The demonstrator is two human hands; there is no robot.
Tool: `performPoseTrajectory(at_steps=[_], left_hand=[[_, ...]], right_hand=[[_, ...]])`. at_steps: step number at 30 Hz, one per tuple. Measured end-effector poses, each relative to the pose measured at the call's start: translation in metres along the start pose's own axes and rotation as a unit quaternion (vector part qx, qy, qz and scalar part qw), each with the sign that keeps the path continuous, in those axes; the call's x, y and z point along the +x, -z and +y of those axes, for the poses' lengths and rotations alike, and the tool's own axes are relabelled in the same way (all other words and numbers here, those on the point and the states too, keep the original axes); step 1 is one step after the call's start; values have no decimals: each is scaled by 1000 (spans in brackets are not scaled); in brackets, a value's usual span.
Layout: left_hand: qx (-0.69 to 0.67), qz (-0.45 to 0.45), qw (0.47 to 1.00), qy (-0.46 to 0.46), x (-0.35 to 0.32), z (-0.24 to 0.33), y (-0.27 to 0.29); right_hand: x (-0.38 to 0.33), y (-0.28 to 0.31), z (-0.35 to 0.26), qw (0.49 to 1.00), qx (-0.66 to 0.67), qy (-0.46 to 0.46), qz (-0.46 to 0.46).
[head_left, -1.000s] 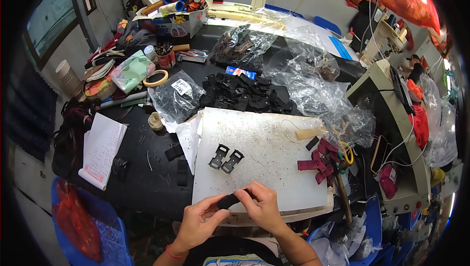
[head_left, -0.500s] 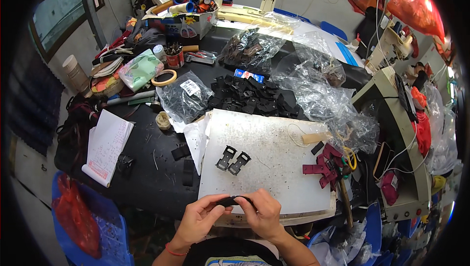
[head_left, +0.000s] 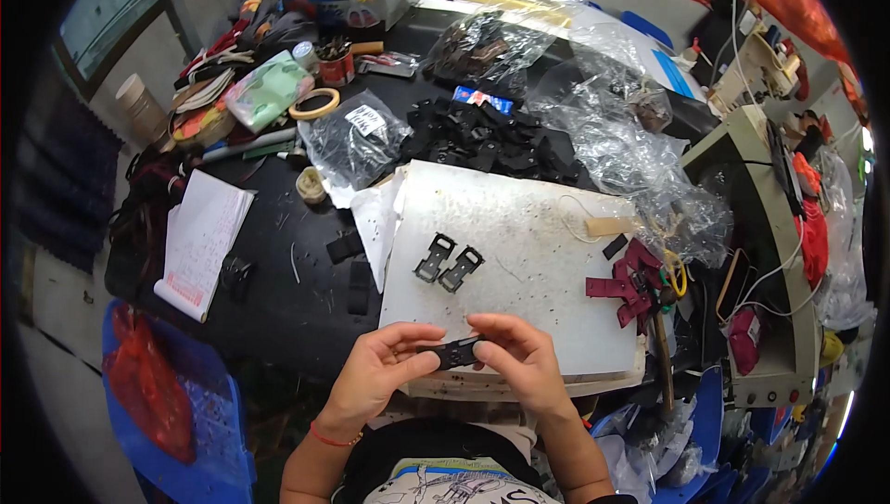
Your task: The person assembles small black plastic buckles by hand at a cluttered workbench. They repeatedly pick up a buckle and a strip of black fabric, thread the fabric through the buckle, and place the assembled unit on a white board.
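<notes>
Over the front edge of the white board (head_left: 519, 226), both my hands grip a small black buckle-like piece (head_left: 456, 353) with a few round or shiny spots on it. My left hand (head_left: 375, 370) pinches its left end between thumb and fingers. The right end is held by my right hand (head_left: 524, 360), thumb on the near side and fingers curled behind. Two black open-framed buckles (head_left: 434, 258) lie side by side on the board, beyond my hands. Farther back sits a heap of black strap pieces (head_left: 491, 138).
Left of the board are an open notebook (head_left: 206, 235), a tape roll (head_left: 315, 103) and loose black strap bits (head_left: 359, 286). Maroon strap pieces (head_left: 621, 286), a hammer handle (head_left: 663, 365) and clear plastic bags (head_left: 612, 133) lie right. A blue chair (head_left: 209, 393) stands front left.
The view has tilted down. My hands have turned the black piece so its flat face shows, and my right hand's fingers have opened outward somewhat while still holding it.
</notes>
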State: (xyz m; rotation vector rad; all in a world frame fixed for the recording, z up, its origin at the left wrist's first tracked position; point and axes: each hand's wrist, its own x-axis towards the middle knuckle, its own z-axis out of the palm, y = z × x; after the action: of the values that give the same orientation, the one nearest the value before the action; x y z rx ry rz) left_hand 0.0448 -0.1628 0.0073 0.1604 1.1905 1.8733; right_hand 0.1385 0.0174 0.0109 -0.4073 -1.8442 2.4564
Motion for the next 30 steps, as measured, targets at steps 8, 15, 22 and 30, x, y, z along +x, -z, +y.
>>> performPoseTrajectory(at_steps=[8, 15, 22, 30], left_hand=[[15, 2, 1000, -7, -4, -2, 3], [2, -23, 999, -38, -13, 0, 4], [189, 71, 972, -118, 10, 4, 9], [372, 155, 882, -245, 37, 18, 10]], right_hand=[[7, 9, 8, 999, -4, -43, -27], [13, 4, 14, 974, 183, -101, -86], [47, 6, -7, 999, -18, -34, -31], [48, 101, -47, 744, -482, 342, 314]])
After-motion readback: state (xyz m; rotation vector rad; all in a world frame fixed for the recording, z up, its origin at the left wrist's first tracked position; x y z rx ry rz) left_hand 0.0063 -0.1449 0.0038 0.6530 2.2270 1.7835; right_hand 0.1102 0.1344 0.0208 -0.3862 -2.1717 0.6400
